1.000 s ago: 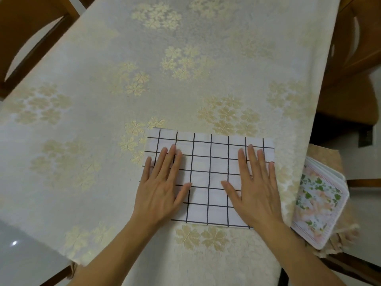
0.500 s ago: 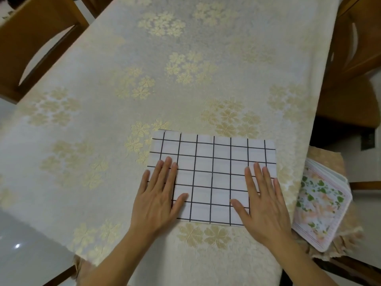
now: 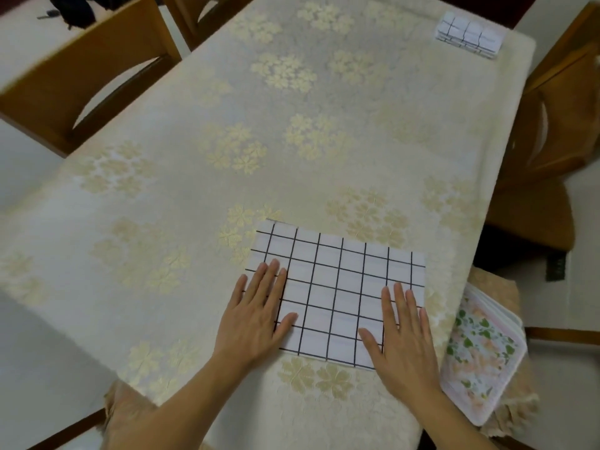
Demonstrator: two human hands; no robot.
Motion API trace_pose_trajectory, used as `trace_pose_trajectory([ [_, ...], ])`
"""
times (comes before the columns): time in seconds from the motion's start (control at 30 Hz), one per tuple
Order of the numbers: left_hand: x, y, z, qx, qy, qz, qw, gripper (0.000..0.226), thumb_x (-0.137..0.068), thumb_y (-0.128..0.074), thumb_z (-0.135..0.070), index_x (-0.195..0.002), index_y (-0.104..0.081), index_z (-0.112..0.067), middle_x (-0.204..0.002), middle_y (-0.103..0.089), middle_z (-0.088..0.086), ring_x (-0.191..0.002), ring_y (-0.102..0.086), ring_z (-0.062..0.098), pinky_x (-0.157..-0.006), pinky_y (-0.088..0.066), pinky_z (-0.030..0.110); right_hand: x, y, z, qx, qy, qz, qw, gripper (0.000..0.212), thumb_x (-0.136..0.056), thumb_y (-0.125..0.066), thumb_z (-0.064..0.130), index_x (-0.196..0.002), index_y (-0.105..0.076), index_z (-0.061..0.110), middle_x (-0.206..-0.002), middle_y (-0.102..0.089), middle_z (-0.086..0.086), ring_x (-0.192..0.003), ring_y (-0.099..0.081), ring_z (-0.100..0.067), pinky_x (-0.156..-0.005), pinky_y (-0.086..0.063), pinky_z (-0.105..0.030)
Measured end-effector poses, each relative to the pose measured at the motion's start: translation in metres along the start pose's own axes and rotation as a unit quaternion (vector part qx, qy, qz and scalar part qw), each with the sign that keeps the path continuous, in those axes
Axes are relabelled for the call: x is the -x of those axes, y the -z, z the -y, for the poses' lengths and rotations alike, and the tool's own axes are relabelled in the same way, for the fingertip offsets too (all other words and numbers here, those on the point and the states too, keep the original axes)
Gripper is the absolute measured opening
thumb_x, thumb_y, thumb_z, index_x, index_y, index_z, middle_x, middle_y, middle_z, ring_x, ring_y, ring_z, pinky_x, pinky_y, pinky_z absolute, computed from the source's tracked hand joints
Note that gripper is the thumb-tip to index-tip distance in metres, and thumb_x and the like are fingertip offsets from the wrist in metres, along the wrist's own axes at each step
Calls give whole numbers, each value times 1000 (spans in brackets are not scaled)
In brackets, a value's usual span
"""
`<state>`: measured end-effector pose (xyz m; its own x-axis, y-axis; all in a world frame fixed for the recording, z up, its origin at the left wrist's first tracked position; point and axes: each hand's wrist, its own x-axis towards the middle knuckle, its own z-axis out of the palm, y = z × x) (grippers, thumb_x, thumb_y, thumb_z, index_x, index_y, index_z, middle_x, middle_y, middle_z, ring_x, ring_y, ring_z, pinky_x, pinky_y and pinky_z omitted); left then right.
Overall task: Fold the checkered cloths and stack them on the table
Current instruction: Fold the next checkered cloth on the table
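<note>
From the head view, a folded checkered cloth [image 3: 337,293] lies flat near my edge of the desk [image 3: 194,196], on its cream flowered tablecloth. My left hand [image 3: 256,315] presses its left side, my right hand [image 3: 404,332] its right side; neither has a grip, fingers straight and spread. A stack of folded checkered cloths [image 3: 469,35] sits at the far right corner. A floral-patterned pile [image 3: 480,355] rests on a chair beside my right hand.
</note>
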<state>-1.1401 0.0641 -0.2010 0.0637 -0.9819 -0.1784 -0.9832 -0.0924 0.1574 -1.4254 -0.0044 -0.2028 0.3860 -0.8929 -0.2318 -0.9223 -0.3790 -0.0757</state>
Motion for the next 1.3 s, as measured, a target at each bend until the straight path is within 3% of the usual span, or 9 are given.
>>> trace_pose_trajectory([
  [0.13,7,4,5,19,69,-31,997,70,-102,-23,-55,-159,-14,-15,-167,-9,5,-154,-9,23,-121,-10,46,-6,12,-1,31,32,2,999,82,-98,-19,70,-161,-6,19,-169,0,-5,-155,-3,-25,-122,-9,-48],
  [0.27,22,11,7,36,189,-55,980,66,-100,-30,-47,-155,-29,-12,-163,-25,8,-151,-20,25,-121,-23,50,-41,26,9,37,161,10,986,72,-102,-18,62,-161,-6,21,-169,-4,-3,-155,-3,-22,-122,-6,-43],
  [0.4,34,14,0,32,259,-61,963,62,-97,-32,-43,-148,-44,-11,-156,-41,8,-145,-37,27,-115,-34,54,-94,34,38,40,314,40,948,64,-105,-18,55,-161,-8,25,-168,-4,-1,-155,-6,-21,-122,-5,-40],
  [0.53,31,13,-12,50,312,-97,944,56,-94,-39,-40,-139,-55,-11,-151,-48,9,-140,-44,27,-111,-40,53,-137,39,81,79,440,16,894,60,-102,-32,47,-155,-33,20,-162,-28,-8,-149,-30,-28,-118,-15,-42],
  [0.7,17,13,-25,72,369,-147,915,42,-87,-63,-33,-122,-63,-10,-138,-58,11,-126,-55,31,-99,-50,48,-179,45,126,65,538,16,840,50,-101,-34,39,-143,-51,17,-152,-46,-12,-142,-42,-32,-112,-39,-52],
  [0.83,8,13,-30,83,407,-158,896,37,-84,-71,-34,-114,-64,-12,-133,-60,10,-123,-55,30,-96,-49,46,-199,54,146,78,596,35,798,44,-102,-31,34,-136,-54,18,-153,-44,-14,-142,-40,-34,-114,-35,-54],
  [0.97,0,11,-30,68,435,-163,883,32,-85,-68,-37,-106,-63,-14,-132,-58,8,-121,-53,28,-94,-47,43,-206,58,160,77,613,68,784,45,-100,-19,32,-128,-51,20,-157,-36,-13,-148,-28,-33,-120,-23,-53],
  [1.1,-3,6,-30,52,443,-166,880,20,-88,-67,-34,-93,-64,-15,-134,-57,10,-125,-45,27,-96,-45,45,-215,55,170,80,625,90,771,22,-105,-36,29,-122,-47,22,-161,-26,-11,-152,-14,-30,-124,-10,-50],
  [1.3,-6,9,-32,87,415,-164,891,21,-88,-65,-30,-104,-61,-16,-139,-54,12,-128,-50,30,-105,-42,52,-219,61,179,97,655,94,744,39,-97,-13,36,-106,-48,20,-160,-26,-15,-150,-16,-36,-122,-13,-54],
])
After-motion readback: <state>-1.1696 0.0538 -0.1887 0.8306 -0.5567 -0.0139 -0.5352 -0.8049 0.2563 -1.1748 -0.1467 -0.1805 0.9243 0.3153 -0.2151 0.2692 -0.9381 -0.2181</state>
